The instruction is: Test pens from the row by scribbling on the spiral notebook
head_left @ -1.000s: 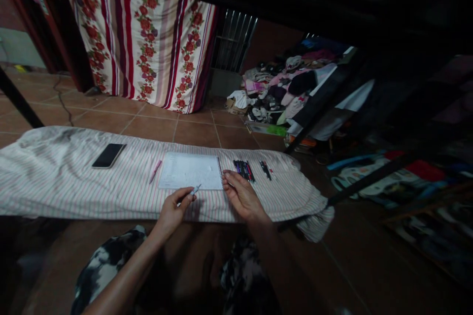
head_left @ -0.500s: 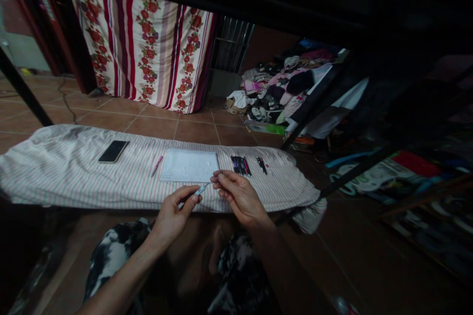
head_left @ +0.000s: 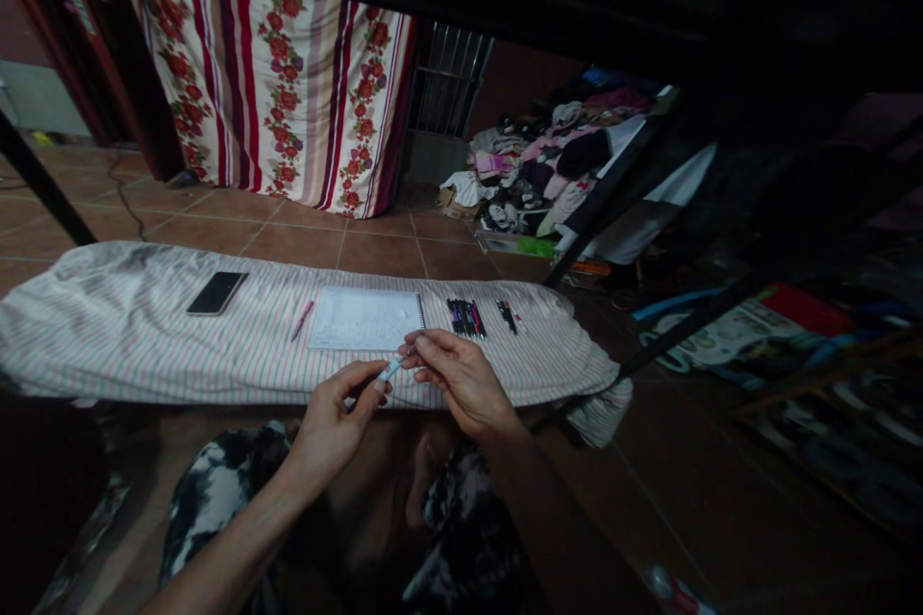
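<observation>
Between the fingers of my left hand [head_left: 346,408] is a slim light blue pen [head_left: 391,368], held at a slant. My right hand [head_left: 458,375] pinches at its upper end; the fingertips hide what exactly they grip there. Just beyond my hands, an open spiral notebook [head_left: 361,317] lies on the striped cloth [head_left: 266,360], with a small white piece [head_left: 403,314] near its right side. A pink pen [head_left: 303,319] rests left of the notebook. To the right is a row of several dark pens [head_left: 466,318], then a smaller group of pens [head_left: 507,316].
A black phone [head_left: 217,294] lies on the cloth at left. Dark metal bars [head_left: 660,351] cross at right, with a dark beam overhead. Beyond are a floral curtain [head_left: 288,96] and a heap of clothes [head_left: 555,154] on the tiled floor. A bottle [head_left: 678,588] lies at lower right.
My right fingers have come slightly closer to my left hand, over the pen's upper end. The view has shifted a little; the things on the cloth stay in place.
</observation>
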The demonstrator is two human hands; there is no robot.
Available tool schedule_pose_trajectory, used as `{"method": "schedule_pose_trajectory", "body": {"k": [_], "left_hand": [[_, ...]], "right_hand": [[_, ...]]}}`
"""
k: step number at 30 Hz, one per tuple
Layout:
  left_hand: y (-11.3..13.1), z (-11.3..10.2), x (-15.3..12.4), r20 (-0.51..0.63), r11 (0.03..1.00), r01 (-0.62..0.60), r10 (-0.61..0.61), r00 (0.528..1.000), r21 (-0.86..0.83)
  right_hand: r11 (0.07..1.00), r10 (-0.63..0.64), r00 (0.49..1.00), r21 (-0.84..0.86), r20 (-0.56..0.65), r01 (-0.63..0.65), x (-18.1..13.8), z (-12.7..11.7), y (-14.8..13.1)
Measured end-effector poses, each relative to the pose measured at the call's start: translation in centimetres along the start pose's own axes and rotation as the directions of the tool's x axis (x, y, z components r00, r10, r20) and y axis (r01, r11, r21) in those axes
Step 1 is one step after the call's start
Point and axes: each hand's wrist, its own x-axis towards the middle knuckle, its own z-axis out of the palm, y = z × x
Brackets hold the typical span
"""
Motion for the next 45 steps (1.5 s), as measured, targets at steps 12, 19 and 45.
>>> {"method": "schedule_pose_trajectory", "body": {"k": [12,19,45], "left_hand": [[0.0,-0.1,-0.4,-0.033,0.998,0.034,-0.036,0.999,-0.054],[0.1,-0.4,-0.7,-0.046,0.992,0.084,-0.089,0.995,-0.096],[0.0,-1.0,-1.1,0.001,0.987,-0.075,0.076,0.997,0.144]], "right_hand": [[0.996,-0.066,0.997,-0.062,-0.043,0.063,-0.1,-0.1,0.2],[0.988,-0.145,0.985,-0.068,-0.089,0.139,-0.1,0.0,0.6],[0.761,-0.313,0.936,-0.546,0.164,0.350,-0.6,-1.9,-0.4]]}}
